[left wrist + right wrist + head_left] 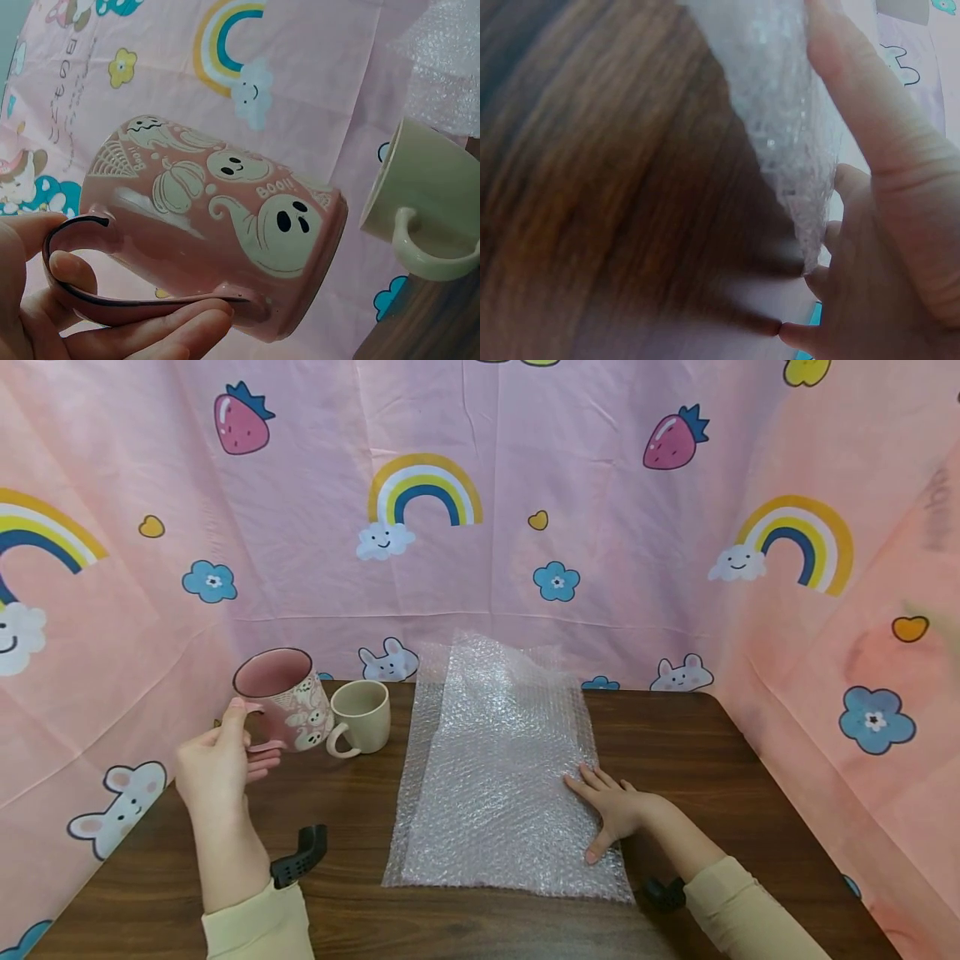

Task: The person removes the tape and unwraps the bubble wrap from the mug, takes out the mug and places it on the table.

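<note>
My left hand [221,760] grips the handle of a pink mug [296,714] at the left. White ghosts, a pumpkin and a web decorate its side, as the left wrist view shows. The mug looks lifted, with its handle toward me. Just right of it stands a smaller cream mug [369,717], handle toward the front left. A sheet of bubble wrap [502,777] lies across the middle of the table, layered along its left side. My right hand [618,810] rests on its right edge with fingers spread; in the right wrist view the thumb [877,112] lies over the wrap.
The dark wooden table [675,752] ends at a patterned cloth backdrop [495,585] that also rises on both sides. The far end of the bubble wrap stands up against the back cloth. Black camera mounts [300,857] sit on both wrists.
</note>
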